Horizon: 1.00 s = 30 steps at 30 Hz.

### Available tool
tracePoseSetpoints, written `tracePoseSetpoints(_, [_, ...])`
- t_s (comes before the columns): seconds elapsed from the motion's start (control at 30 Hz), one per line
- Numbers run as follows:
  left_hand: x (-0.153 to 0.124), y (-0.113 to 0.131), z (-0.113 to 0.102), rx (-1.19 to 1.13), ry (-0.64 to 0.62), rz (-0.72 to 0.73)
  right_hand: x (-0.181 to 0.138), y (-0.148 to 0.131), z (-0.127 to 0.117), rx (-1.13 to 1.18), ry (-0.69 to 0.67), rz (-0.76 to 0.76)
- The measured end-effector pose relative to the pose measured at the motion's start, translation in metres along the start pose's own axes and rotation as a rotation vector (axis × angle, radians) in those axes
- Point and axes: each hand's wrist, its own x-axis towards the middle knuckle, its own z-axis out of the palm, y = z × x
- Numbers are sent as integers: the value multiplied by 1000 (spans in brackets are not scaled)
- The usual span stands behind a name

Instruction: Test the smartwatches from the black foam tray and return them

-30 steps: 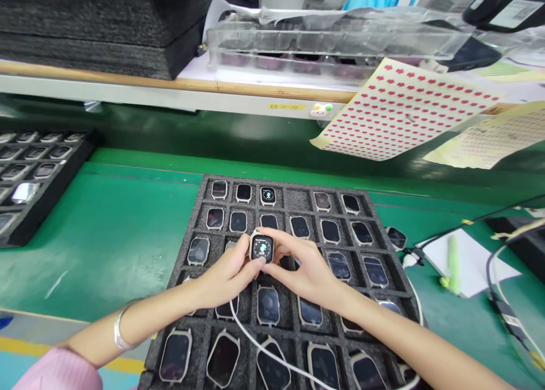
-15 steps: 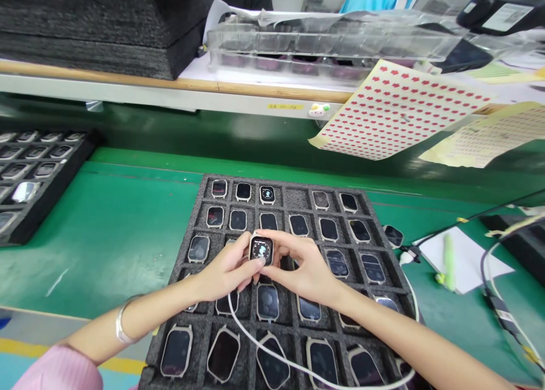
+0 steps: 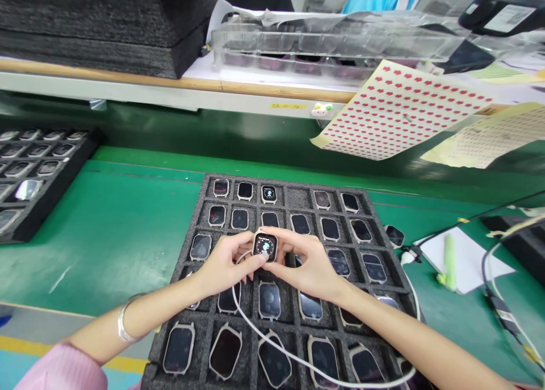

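A smartwatch [image 3: 264, 246] without a strap, its screen lit with a dial, is held between both hands above the foam tray. My left hand [image 3: 232, 260] grips it from the left, the thumb on the lower part of the screen. Fingers of my right hand [image 3: 304, 259] close on its top and right edges. A white cable [image 3: 251, 330] runs out from beneath my left hand and loops over the tray; its end at the watch is hidden. Below, the black foam tray [image 3: 298, 197] holds rows of watches, one in the top row lit [image 3: 269, 194].
A second tray of watches [image 3: 46, 168] lies at the left. Stacked black foam [image 3: 85, 32] and clear plastic trays [image 3: 332, 43] occupy the shelf. A sticker sheet [image 3: 395, 109] hangs from its edge. At right are white paper [image 3: 466, 259], a green pen [image 3: 449, 259] and cables [image 3: 500, 305].
The watch and both hands have shifted very slightly right and up in view. My left thumb now rests further onto the screen. The grip is otherwise the same.
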Motion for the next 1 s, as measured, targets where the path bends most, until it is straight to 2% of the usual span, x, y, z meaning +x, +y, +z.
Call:
tracePoseSetpoints(0.3, [-3,5,-2,-89,8,-4,3,3,0,87,-111,-59])
tracePoseSetpoints(0.5, [0,5,-4,-71,14,-34,3,5,-2,-116,-153,-102])
tracePoseSetpoints(0.7, [-3,-2,2,17,-27,-69,6,-10,-13,-374,-157,-147])
tracePoseSetpoints(0.83, [-7,-2,8,121,-90,-41,-2,-15,-22,-458,-217,-183])
tracePoseSetpoints(1.0, [-11,-5,14,115,-202,-45,-18,-18,-19,-522,-177,-229])
